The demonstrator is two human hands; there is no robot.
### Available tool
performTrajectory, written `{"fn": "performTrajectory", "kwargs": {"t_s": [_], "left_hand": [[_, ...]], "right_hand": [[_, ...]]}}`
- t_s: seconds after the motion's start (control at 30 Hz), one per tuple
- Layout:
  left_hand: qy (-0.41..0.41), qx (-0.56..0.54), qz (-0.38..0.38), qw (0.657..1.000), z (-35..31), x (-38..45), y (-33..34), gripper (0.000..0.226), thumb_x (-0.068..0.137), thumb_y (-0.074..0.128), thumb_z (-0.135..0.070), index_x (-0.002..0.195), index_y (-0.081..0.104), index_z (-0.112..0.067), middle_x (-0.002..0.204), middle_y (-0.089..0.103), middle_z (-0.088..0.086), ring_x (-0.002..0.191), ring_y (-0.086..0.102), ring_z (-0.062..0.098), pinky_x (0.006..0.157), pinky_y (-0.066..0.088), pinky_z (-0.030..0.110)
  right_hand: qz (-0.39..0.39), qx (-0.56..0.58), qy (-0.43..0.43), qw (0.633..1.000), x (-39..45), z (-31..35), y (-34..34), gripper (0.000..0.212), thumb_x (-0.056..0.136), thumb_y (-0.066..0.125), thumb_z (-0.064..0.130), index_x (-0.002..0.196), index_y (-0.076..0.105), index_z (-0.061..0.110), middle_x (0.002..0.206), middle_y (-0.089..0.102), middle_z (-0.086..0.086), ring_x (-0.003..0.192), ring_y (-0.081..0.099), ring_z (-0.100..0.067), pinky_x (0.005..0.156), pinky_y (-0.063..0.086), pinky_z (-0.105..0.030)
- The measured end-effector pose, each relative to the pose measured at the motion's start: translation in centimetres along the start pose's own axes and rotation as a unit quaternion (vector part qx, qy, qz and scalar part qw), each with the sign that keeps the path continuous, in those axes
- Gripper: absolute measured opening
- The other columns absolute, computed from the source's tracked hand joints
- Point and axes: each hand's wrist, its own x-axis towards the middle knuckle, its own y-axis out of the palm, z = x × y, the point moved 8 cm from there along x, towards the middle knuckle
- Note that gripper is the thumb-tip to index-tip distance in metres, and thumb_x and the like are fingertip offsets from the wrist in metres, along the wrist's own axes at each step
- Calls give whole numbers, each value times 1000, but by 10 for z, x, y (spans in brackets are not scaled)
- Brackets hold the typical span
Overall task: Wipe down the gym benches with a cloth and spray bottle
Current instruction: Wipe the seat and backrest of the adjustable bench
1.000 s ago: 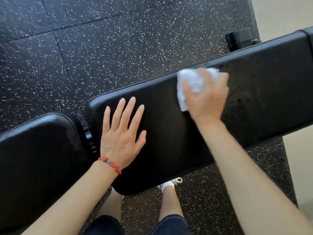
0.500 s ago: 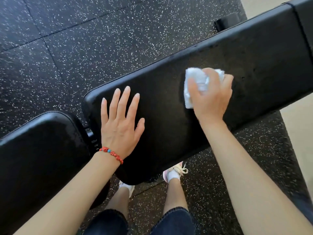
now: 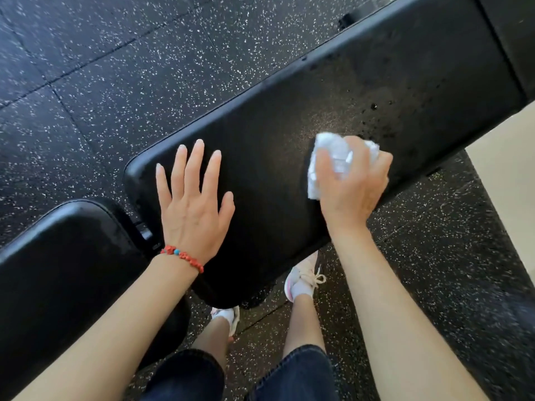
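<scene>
A long black padded bench pad (image 3: 362, 91) runs diagonally from lower left to upper right, with wet droplets on its right half. My right hand (image 3: 351, 186) presses a crumpled white cloth (image 3: 333, 160) onto the pad near its front edge. My left hand (image 3: 192, 204) lies flat on the pad's left end, fingers spread, a red bead bracelet on the wrist. A second black pad (image 3: 66, 261), the seat part, sits at the lower left. No spray bottle is in view.
Black speckled rubber floor tiles (image 3: 115, 68) surround the bench. My legs and white shoes (image 3: 304, 280) stand below the pad's front edge. A pale floor strip (image 3: 509, 180) lies at the right. A black frame part (image 3: 350, 17) shows behind the pad.
My right hand has dragged the cloth from the pad's far side toward its front edge. The left hand stays flat in place. The view has shifted a little.
</scene>
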Motion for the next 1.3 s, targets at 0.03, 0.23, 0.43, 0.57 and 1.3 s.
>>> {"fn": "performTrajectory", "kwargs": {"t_s": [0.03, 0.23, 0.43, 0.57, 1.3], "left_hand": [[8, -2, 0, 1000, -3, 2, 0, 55, 87, 44, -29, 137, 42, -8, 147, 36, 17, 137, 24, 34, 110, 14, 57], [50, -9, 12, 999, -28, 14, 4, 54, 88, 43, -30, 138, 42, -10, 148, 35, 15, 137, 22, 31, 111, 11, 54], [91, 0, 26, 996, -51, 22, 17, 53, 90, 41, -32, 139, 40, -12, 148, 35, 13, 138, 22, 30, 112, 12, 53], [91, 9, 21, 996, -50, 22, 18, 52, 90, 42, -31, 139, 40, -12, 148, 35, 13, 138, 23, 30, 112, 11, 52], [63, 7, 25, 998, -111, 66, 35, 54, 90, 41, -32, 140, 38, -11, 148, 34, 15, 138, 25, 31, 113, 11, 50]], "right_hand": [[-19, -2, 27, 999, 12, -8, -3, 46, 73, 58, 48, 100, 67, 12, 94, 54, -18, 81, 53, -35, 75, 42, -39], [16, 22, -11, 1000, -66, 2, -6, 40, 75, 63, 46, 102, 60, 17, 92, 52, -16, 77, 52, -31, 69, 37, -31], [-14, 34, 3, 999, -45, -20, -13, 42, 75, 62, 47, 98, 65, 12, 94, 52, -17, 79, 54, -34, 70, 45, -38], [-82, 25, 137, 987, 33, -65, -27, 45, 73, 58, 47, 100, 67, 12, 100, 54, -18, 87, 54, -36, 79, 47, -45], [48, -6, -55, 997, 58, -35, -1, 43, 78, 56, 51, 102, 65, 15, 93, 54, -14, 81, 51, -30, 68, 36, -34]]}}
